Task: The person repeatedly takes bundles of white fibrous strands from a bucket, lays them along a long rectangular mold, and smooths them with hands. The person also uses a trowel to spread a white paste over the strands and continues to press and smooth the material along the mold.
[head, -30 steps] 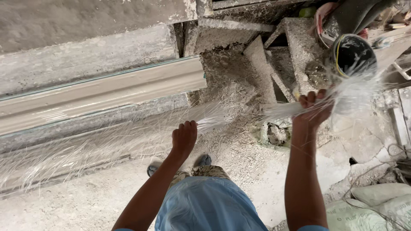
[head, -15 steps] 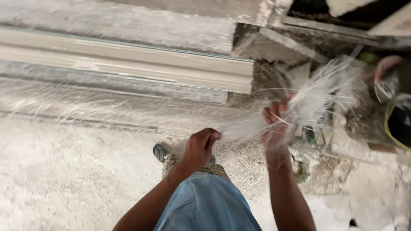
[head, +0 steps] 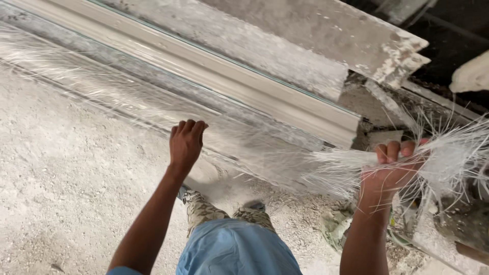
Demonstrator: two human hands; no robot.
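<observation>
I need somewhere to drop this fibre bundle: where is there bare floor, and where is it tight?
Open dusty floor lies left of the left hand, below the long pale moulding. A smaller patch sits between the person's legs and the moulding's end. It is crowded at the right hand, which grips the white fibre bundle over rubble.

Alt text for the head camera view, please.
The right hand grips a bundle of thin white glass-like fibres, while the left hand rests on fibres spread along a long pale moulded plaster strip. Dusty grey floor lies below.
</observation>
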